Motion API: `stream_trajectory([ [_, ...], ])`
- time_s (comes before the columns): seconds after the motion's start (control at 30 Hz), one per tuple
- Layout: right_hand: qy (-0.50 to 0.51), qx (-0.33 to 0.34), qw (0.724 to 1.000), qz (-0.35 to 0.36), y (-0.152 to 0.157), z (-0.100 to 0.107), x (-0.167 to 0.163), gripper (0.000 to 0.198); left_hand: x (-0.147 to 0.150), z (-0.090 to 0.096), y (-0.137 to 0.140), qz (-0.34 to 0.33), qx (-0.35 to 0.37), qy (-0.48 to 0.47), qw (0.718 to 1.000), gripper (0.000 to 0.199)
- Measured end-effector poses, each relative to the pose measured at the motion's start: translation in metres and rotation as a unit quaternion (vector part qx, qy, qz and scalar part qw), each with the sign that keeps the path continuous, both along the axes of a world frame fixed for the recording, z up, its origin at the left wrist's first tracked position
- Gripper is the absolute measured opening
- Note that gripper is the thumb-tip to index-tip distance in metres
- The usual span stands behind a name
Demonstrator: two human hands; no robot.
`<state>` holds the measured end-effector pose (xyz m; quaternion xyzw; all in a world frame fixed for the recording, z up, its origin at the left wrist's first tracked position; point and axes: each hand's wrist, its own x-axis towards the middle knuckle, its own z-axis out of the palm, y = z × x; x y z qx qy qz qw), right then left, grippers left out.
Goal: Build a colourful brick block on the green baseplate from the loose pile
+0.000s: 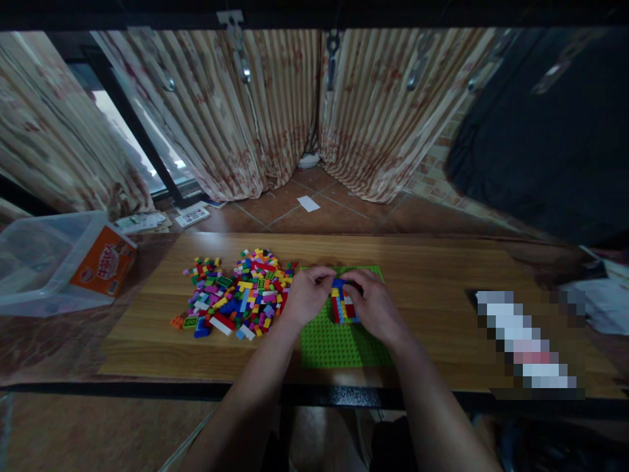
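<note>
A green studded baseplate (pixel 327 344) lies on the table in front of me. On it stands a small build of toy bricks (pixel 343 309) in red, yellow, white and light blue, with a blue brick (pixel 337 283) at its far end. My left hand (pixel 310 295) is at the build's far left corner, its thumb and fingers pinched together by the blue brick. From the right, my right hand (pixel 376 301) curls its fingers and thumb around the far right side of the build. Both hands' fingertips partly hide the blue brick and what they grip.
Loose toy bricks (pixel 240 295) of many colours are heaped left of the baseplate on the wooden table (pixel 437 275). A clear plastic bin (pixel 54 262) with an orange label stands beyond the table's left end. On the right lies a pixelated object (pixel 528 344).
</note>
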<state>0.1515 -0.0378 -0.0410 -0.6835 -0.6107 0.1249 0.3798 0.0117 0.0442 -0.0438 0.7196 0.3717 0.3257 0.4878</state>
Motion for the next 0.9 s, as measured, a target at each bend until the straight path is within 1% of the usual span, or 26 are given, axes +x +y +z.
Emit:
stream_trajectory([
  [0.23,0.006,-0.001,1.0,-0.007,0.0,0.0014,-0.001,0.02,0.0004,0.0004,-0.0005,0.001,-0.017,-0.018,1.0,0.023],
  [0.6,0.024,0.007,1.0,-0.012,0.0004,-0.0018,-0.001,0.021,0.0052,-0.0024,-0.0021,0.035,-0.075,-0.063,0.995,0.018],
  [0.73,0.026,0.007,1.0,-0.012,0.0004,-0.0022,-0.0013,0.022,0.0061,-0.0014,-0.0027,0.042,-0.072,-0.052,0.995,0.021],
  [0.9,0.025,0.006,1.0,-0.014,0.0011,-0.0031,-0.0014,0.022,0.0066,0.0007,-0.0026,0.048,-0.052,-0.011,0.997,0.024],
])
